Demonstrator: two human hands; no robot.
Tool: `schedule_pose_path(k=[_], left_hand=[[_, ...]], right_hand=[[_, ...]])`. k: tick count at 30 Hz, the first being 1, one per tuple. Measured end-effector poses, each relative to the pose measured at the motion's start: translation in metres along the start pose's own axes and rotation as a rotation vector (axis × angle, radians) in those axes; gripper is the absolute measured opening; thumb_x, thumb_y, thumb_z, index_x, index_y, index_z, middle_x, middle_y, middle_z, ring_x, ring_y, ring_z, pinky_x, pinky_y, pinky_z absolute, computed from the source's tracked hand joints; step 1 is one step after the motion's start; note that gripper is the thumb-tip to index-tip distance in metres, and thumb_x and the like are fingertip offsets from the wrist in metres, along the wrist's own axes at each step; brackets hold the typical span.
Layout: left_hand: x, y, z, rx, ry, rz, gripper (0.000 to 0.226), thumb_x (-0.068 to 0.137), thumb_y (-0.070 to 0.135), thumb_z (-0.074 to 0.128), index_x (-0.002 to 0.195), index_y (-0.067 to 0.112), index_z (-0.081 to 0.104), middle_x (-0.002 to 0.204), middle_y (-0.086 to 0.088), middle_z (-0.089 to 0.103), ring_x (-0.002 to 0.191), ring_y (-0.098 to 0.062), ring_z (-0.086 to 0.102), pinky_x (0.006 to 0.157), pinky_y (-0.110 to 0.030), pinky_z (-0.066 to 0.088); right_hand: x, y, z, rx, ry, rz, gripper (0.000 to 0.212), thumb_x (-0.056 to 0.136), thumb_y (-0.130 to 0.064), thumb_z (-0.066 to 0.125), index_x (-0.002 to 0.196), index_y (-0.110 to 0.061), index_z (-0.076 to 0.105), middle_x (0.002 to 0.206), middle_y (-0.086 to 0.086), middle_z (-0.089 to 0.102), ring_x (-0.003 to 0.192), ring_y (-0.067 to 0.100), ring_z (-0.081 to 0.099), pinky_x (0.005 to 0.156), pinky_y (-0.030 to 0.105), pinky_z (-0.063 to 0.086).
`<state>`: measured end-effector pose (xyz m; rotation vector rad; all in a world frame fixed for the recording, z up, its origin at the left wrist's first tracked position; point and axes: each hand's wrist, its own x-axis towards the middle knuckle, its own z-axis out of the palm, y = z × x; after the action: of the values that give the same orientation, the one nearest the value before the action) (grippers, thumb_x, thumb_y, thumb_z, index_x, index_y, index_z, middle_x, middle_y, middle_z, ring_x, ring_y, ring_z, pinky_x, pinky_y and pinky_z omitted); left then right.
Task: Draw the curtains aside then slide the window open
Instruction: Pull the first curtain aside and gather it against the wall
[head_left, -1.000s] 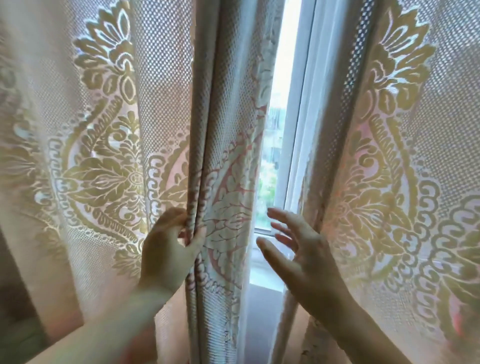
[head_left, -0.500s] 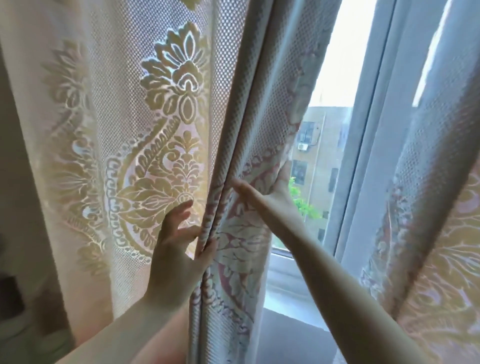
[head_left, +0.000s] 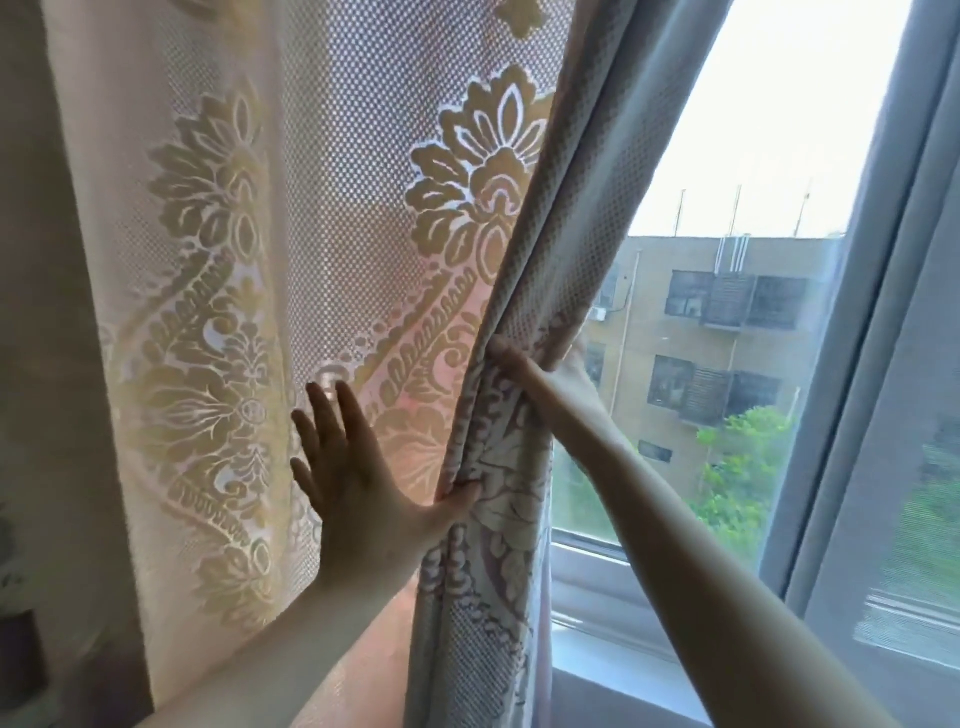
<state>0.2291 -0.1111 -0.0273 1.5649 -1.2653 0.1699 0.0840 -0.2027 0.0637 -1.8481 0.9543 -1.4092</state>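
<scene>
The gathered edge of the left curtain runs as a long, nearly upright bundle, leaning a little rightward toward the top, and it stands between the two hands; everything now depends on carrying that bundle further left, away from the window that lies bare to the right of it. The left hand sits on the room side, fingers spread wide and flat against the lace panel, only the thumb hooked into the fold, so it presses rather than grips. The right hand reaches across from the right, forearm stretched long and low, its thumb laid on the front of the bundle and its fingers gone behind the cloth; it looks closed around the fold, though the fingers cannot be seen. The right hand is the nearer to the glass and to the grey frame beside it, so it is probably the one better placed to slide the sash afterwards.
</scene>
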Motion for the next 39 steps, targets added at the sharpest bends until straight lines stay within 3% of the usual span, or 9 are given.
schedule_pose_path(k=[4, 9, 13, 17, 21, 23, 26, 32, 39], left_hand=[[0.017, -0.019, -0.014, 0.008, -0.022, -0.043, 0.140, 0.052, 0.083, 0.060, 0.143, 0.028, -0.032, 0.152, 0.006, -0.039, 0.140, -0.015, -0.035, 0.117, -0.055, -0.010], [0.039, -0.046, -0.021, -0.004, -0.034, -0.089, 0.146, 0.044, 0.087, 0.060, 0.137, 0.032, -0.038, 0.150, 0.010, -0.042, 0.142, -0.014, -0.032, 0.118, -0.052, -0.009], [0.059, -0.061, -0.027, 0.010, -0.006, -0.098, 0.149, 0.039, 0.089, 0.060, 0.134, 0.033, -0.040, 0.152, 0.010, -0.038, 0.143, -0.012, -0.029, 0.119, -0.051, -0.005], [0.077, -0.074, -0.034, 0.016, 0.055, -0.097, 0.149, 0.040, 0.086, 0.064, 0.135, 0.036, -0.039, 0.153, 0.011, -0.036, 0.144, -0.011, -0.026, 0.120, -0.048, -0.003], [0.092, -0.092, -0.041, 0.065, 0.117, -0.102, 0.148, 0.042, 0.083, 0.065, 0.143, 0.031, -0.030, 0.155, 0.011, -0.031, 0.144, -0.007, -0.024, 0.121, -0.046, 0.000], [0.096, -0.102, -0.043, 0.097, 0.155, -0.116, 0.149, 0.040, 0.087, 0.061, 0.145, 0.028, -0.026, 0.157, 0.008, -0.026, 0.145, -0.009, -0.022, 0.121, -0.045, 0.002], [0.100, -0.116, -0.047, 0.157, 0.227, -0.145, 0.152, 0.038, 0.088, 0.060, 0.148, 0.020, -0.020, 0.160, -0.001, -0.018, 0.147, -0.015, -0.016, 0.121, -0.048, 0.004], [0.113, -0.152, -0.064, 0.228, 0.330, -0.173, 0.149, 0.041, 0.082, 0.067, 0.150, 0.014, -0.008, 0.161, -0.010, -0.004, 0.149, -0.021, -0.008, 0.120, -0.053, 0.008], [0.131, -0.199, -0.094, 0.234, 0.351, -0.240, 0.145, 0.038, 0.085, 0.068, 0.150, 0.018, 0.005, 0.157, -0.009, 0.018, 0.146, -0.028, 0.017, 0.113, -0.055, 0.027]], right_hand=[[0.019, -0.004, 0.032, 0.056, -0.009, -0.011, 0.133, 0.040, -0.075, 0.069, 0.151, -0.022, 0.019, 0.122, -0.010, 0.058, 0.109, 0.012, 0.061, 0.101, 0.033, 0.047], [0.040, -0.014, 0.066, 0.117, -0.076, -0.058, 0.125, 0.040, -0.074, 0.066, 0.147, -0.025, 0.024, 0.118, -0.012, 0.053, 0.095, 0.001, 0.057, 0.081, 0.015, 0.044], [0.062, -0.014, 0.097, 0.210, -0.145, -0.110, 0.111, 0.051, -0.068, 0.075, 0.142, -0.021, 0.030, 0.111, -0.023, 0.052, 0.095, -0.010, 0.054, 0.081, 0.015, 0.046], [0.085, -0.017, 0.131, 0.244, -0.217, -0.168, 0.120, 0.042, -0.081, 0.072, 0.141, -0.024, 0.036, 0.127, -0.012, 0.058, 0.108, -0.001, 0.060, 0.090, 0.016, 0.049], [0.100, -0.022, 0.164, 0.310, -0.306, -0.207, 0.110, 0.047, -0.075, 0.072, 0.139, -0.026, 0.035, 0.126, -0.011, 0.058, 0.110, 0.003, 0.059, 0.075, 0.002, 0.046], [0.105, -0.024, 0.180, 0.324, -0.329, -0.227, 0.112, 0.046, -0.077, 0.074, 0.137, -0.027, 0.034, 0.131, -0.006, 0.058, 0.113, 0.007, 0.060, 0.085, 0.010, 0.051], [0.111, -0.027, 0.202, 0.364, -0.350, -0.260, 0.127, 0.041, -0.083, 0.073, 0.145, -0.025, 0.027, 0.135, -0.006, 0.056, 0.118, 0.011, 0.059, 0.105, 0.035, 0.047], [0.119, -0.039, 0.250, 0.393, -0.403, -0.274, 0.142, 0.037, -0.087, 0.073, 0.151, -0.027, 0.013, 0.150, 0.000, 0.043, 0.133, 0.020, 0.048, 0.111, 0.047, 0.039], [0.129, -0.059, 0.309, 0.408, -0.442, -0.300, 0.143, 0.036, -0.090, 0.068, 0.151, -0.039, 0.000, 0.155, -0.001, 0.034, 0.140, 0.021, 0.038, 0.115, 0.048, 0.033]])
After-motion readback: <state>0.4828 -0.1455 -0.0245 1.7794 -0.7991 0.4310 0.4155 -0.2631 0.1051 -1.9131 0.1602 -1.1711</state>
